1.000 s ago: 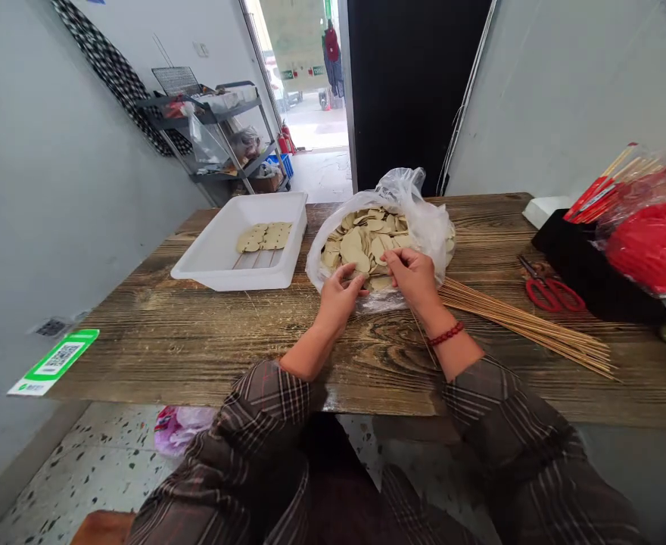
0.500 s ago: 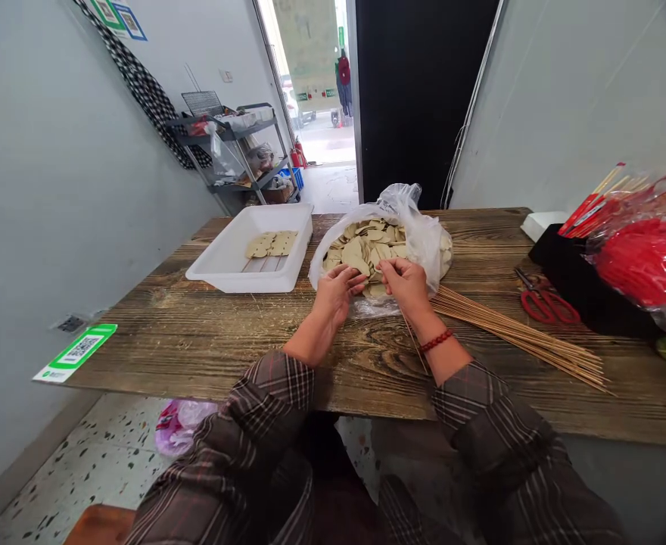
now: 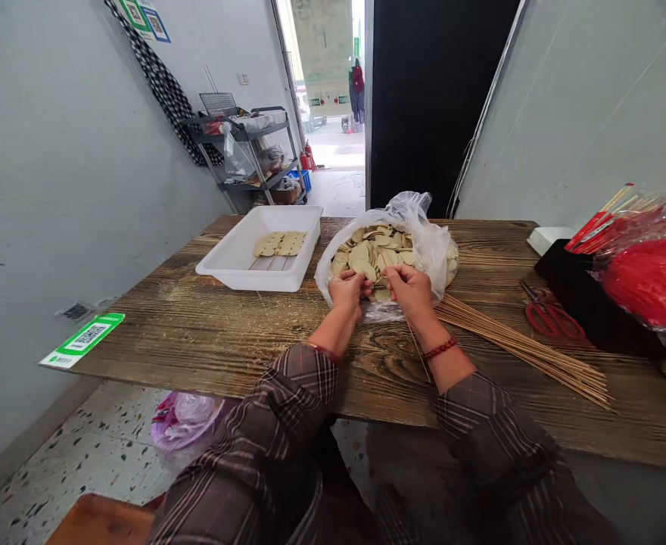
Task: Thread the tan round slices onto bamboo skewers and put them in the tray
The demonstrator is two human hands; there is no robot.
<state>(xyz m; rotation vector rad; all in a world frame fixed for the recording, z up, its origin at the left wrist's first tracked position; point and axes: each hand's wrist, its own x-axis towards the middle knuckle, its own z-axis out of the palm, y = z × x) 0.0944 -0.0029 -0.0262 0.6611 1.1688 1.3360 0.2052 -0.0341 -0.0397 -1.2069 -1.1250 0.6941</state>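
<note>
My left hand is closed at the front rim of a clear plastic bag. A thin, round beige slice rises from its fingertips, partly merging with similar slices heaped in the bag. Beside it, my right hand pinches a thin bamboo skewer, whose lower length runs down below the palm toward the table's front edge. The skewer's tip is hard to make out between the two hands. More bamboo skewers lie in a loose bundle to the right.
Left of the bag stands a white plastic tub holding skewered slices. Red-handled scissors lie near a black box and a red plastic-wrapped bundle. A green code card sits at the wooden table's left corner.
My left hand has turned and drawn its fingers closer together, moving nearer to my right hand. The right hand keeps its pinch on the skewer. The whole view has shifted slightly.
</note>
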